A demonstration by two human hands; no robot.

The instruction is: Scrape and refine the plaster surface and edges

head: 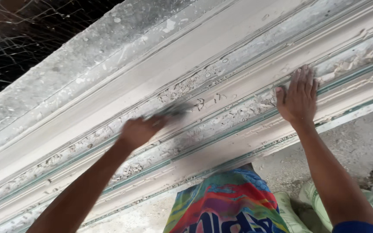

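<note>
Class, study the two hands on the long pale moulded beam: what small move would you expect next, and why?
Probably another short stroke along the groove: the left hand grips a blurred dark tool against the long pale moulded beam, the right hand lies flat bracing it, and loose pale shavings fill that channel.

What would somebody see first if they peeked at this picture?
Probably the long pale moulding running slantwise across the whole view, its grooves full of crumbly scrapings. In the middle the left hand grips a blurred dark tool against it, while the right hand lies flat on it further right. Bright rainbow shorts show at the bottom.
</note>
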